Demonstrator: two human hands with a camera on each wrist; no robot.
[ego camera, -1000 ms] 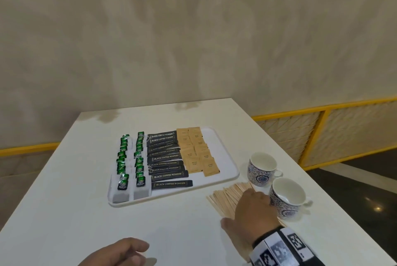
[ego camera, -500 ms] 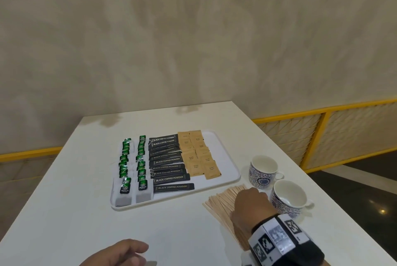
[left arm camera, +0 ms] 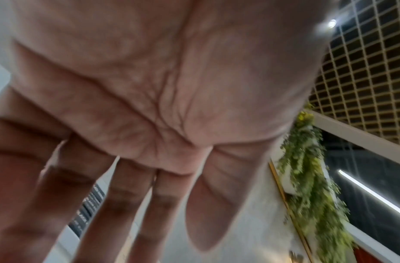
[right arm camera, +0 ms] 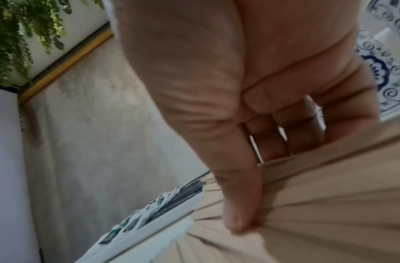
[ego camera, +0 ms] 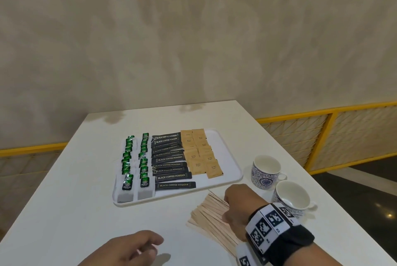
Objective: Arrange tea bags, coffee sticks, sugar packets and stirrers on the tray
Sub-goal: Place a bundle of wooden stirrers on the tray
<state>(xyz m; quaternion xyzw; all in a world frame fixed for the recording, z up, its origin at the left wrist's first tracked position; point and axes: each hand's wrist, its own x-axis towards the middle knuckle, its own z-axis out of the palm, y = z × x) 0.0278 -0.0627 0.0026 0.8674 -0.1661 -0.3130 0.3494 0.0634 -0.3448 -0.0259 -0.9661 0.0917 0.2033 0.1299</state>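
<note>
A white tray (ego camera: pixel 227 149) on the table carries two columns of green tea bags (ego camera: pixel 137 158), a column of black coffee sticks (ego camera: pixel 169 158) and brown sugar packets (ego camera: pixel 200 152). A fanned pile of wooden stirrers (ego camera: pixel 206 216) lies on the table just in front of the tray's near right corner. My right hand (ego camera: pixel 234 203) is on that pile; in the right wrist view its thumb (right arm camera: pixel 237 213) presses the stirrers (right arm camera: pixel 329 204) and the fingers curl over their far side. My left hand (ego camera: pixel 137 246) hovers low over the table, fingers loose and empty (left arm camera: pixel 149 195).
Two blue-patterned white cups (ego camera: pixel 266 169) (ego camera: pixel 292 197) stand right of the tray, close beside my right wrist. The table's right edge runs just past them. A yellow railing (ego camera: pixel 330 119) stands beyond the table. A plaster wall is behind.
My right hand went from lying flat on the stirrers to a raised wrist with fingers curled over the pile, which has slid slightly left. The left hand stayed about where it was.
</note>
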